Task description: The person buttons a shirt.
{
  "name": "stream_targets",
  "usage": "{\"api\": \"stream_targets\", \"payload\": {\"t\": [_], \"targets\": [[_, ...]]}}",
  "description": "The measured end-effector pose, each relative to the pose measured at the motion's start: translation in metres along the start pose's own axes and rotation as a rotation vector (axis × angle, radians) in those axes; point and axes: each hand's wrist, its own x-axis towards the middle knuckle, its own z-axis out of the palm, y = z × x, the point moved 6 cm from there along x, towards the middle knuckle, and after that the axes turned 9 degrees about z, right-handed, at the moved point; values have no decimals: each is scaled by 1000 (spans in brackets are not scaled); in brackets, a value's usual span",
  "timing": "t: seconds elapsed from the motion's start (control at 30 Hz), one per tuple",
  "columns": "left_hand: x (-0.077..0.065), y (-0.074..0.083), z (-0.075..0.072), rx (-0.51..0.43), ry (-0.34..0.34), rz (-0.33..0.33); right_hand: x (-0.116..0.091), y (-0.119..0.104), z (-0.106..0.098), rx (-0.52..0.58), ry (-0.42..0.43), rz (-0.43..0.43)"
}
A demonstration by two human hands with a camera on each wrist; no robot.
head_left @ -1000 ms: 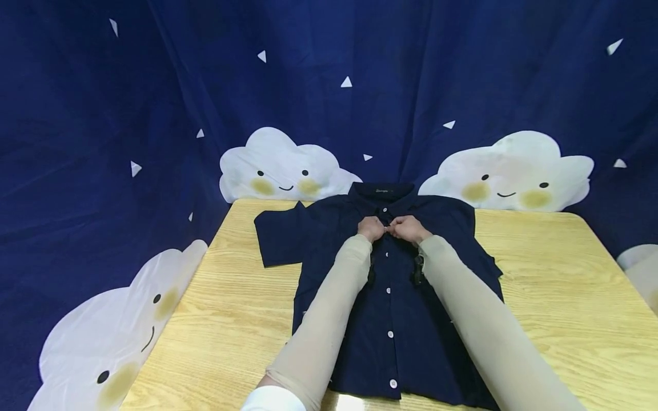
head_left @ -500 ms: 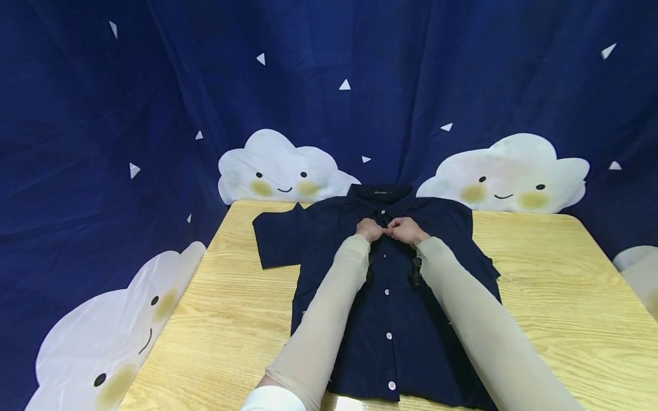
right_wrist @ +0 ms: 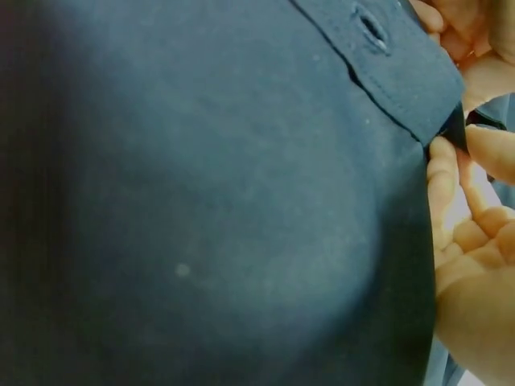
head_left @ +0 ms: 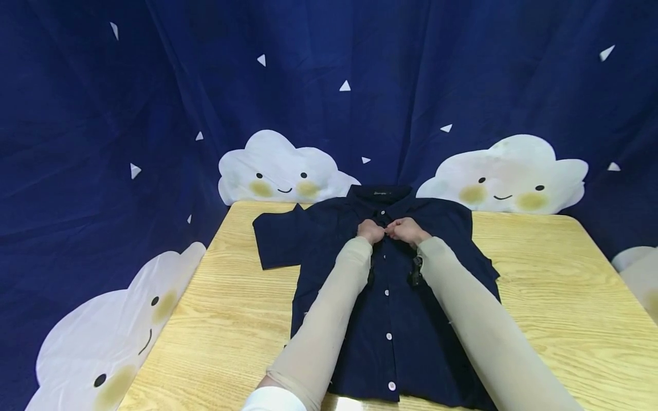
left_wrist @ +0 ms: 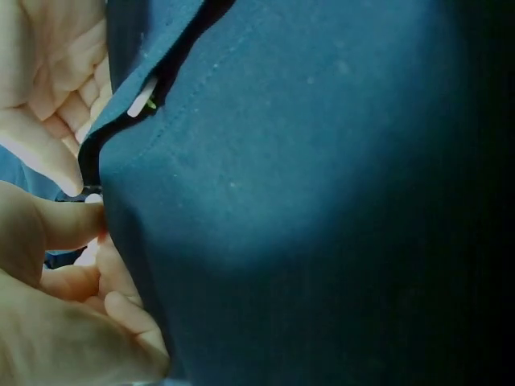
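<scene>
A navy short-sleeved button-up shirt (head_left: 334,297) lies face up, its collar away from me. My left hand (head_left: 371,230) and right hand (head_left: 408,230) meet at the front placket just below the collar, fingertips together. In the left wrist view, thumb and finger of the left hand (left_wrist: 56,273) pinch the fabric edge, the right hand close above. A pale button (left_wrist: 143,98) shows edge-on in the placket's gap. The right wrist view has the right hand (right_wrist: 483,257) pinching the raised edge beside a stitched buttonhole (right_wrist: 372,30). The fingers hide the spot where they work.
Under the shirt is a light wood table (head_left: 247,302). A dark blue curtain (head_left: 308,68) with white smiling clouds and small triangles hangs behind and at the left. More white buttons, such as the lowest button (head_left: 392,386), run down the placket. Pale sleeves cover both forearms.
Both hands stay at the same place on the placket, with only slight finger movement. The head view has shifted a little. The shirt lies as before.
</scene>
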Motion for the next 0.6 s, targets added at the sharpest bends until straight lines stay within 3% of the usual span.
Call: {"api": "stream_targets", "payload": {"t": [0.13, 0.23, 0.37, 0.43, 0.47, 0.6], "targets": [[40, -19, 23, 102, 11, 30, -3, -2, 3, -48, -21, -23], [91, -40, 51, 144, -7, 54, -4, -3, 4, -42, -19, -24], [152, -66, 83, 126, -40, 80, -4, -4, 3, -10, -6, -8], [153, -67, 83, 103, -68, 75, -3, -5, 3, -26, -2, -7], [154, -66, 83, 104, -51, 81, -3, -5, 3, -39, -2, -8], [137, -57, 73, 51, -62, 80, -1, -6, 2, -55, -10, -7]]}}
